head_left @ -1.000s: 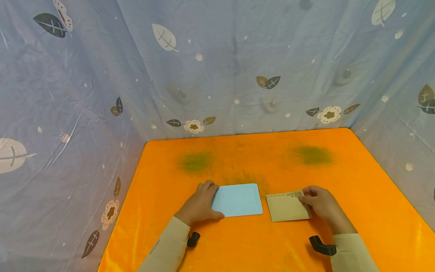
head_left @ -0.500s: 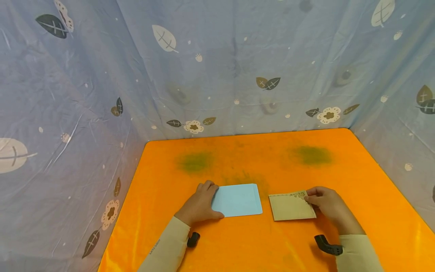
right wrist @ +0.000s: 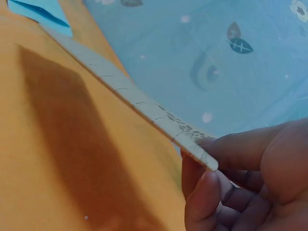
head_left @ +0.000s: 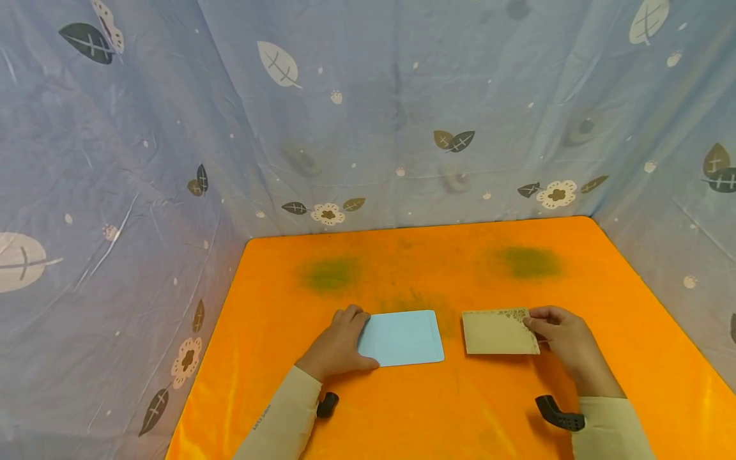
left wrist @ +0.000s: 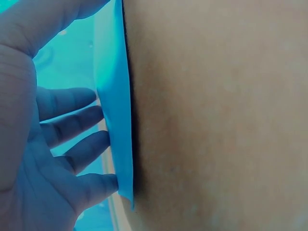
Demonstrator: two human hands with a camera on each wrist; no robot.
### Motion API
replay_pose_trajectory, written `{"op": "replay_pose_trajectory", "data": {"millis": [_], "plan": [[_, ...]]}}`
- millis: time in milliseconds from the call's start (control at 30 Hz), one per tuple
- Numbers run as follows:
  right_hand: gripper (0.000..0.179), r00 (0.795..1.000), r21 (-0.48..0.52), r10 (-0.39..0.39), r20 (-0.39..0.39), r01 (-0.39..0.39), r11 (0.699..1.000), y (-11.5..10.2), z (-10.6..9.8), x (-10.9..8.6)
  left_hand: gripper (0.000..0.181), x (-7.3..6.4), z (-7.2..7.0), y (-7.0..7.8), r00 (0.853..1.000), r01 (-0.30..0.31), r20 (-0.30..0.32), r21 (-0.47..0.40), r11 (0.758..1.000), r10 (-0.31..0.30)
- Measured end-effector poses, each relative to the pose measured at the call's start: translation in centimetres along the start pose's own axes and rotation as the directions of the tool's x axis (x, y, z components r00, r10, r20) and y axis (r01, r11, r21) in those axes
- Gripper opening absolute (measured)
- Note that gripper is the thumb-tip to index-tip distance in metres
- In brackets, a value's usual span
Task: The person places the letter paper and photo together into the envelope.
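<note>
Cream sleeves (head_left: pixel 282 412), small dark lettering (head_left: pixel 262 417) on the left — curved black wrist pieces (head_left: pixel 559 417)

We count two hands (head_left: pixel 343 345) (head_left: pixel 566 342), one pale-blue envelope (head_left: pixel 404 338), one tan patterned card (head_left: pixel 498 333), two black wrist mounts (head_left: pixel 328 405) (head_left: pixel 559 416), one orange tabletop (head_left: pixel 425 409).

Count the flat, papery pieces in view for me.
2: the blue piece at the left hand, the tan piece pinched in the right hand. Any tucked inside or beneath wouldn't show.

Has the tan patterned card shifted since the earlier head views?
Yes: in the head view, the tan patterned card has moved rightward and up the picture, nearer the right-hand green stain.
</note>
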State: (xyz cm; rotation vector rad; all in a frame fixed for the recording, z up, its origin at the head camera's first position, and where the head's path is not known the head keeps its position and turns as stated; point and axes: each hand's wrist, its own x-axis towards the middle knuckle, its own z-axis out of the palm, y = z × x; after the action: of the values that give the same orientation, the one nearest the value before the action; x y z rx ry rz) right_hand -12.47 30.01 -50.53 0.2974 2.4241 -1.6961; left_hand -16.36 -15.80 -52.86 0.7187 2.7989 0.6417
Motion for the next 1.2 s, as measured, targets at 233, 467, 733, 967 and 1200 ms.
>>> {"op": "replay_pose_trajectory", "data": {"millis": [233, 467, 733, 967, 1200], "plan": [[0.047, 0.999, 0.065, -0.013, -0.034, 0.016, 0.998, 0.4, 0.4, 0.2, 0.098, 0.0, -0.1, 0.1, 1.000, 0.001, 0.004, -0.001, 1.000, -0.001], [0.048, 0.998, 0.113, -0.029, -0.047, 0.034, 0.993, 0.4, 0.8, 0.2, 0.097, 0.0, 0.0, 0.0, 1.000, -0.002, 0.001, 0.001, 1.000, 0.002], [0.045, 0.997, 0.162, -0.045, -0.067, 0.055, 0.985, 0.5, 1.3, 0.1, 0.098, 0.0, -0.1, 0.0, 1.000, -0.005, 0.001, -0.004, 1.000, 0.005], [0.042, 0.995, 0.193, -0.065, -0.080, 0.079, 0.978, 0.6, 2.1, 0.5, 0.097, 0.1, -0.1, 0.0, 1.000, -0.005, 0.004, -0.001, 1.000, 0.005], [0.039, 0.997, 0.192, -0.043, -0.060, 0.053, 0.980, 0.7, 3.0, 0.9, 0.098, 0.2, 0.1, -0.1, 1.000, -0.003, 0.007, 0.007, 1.000, 0.003]]}}
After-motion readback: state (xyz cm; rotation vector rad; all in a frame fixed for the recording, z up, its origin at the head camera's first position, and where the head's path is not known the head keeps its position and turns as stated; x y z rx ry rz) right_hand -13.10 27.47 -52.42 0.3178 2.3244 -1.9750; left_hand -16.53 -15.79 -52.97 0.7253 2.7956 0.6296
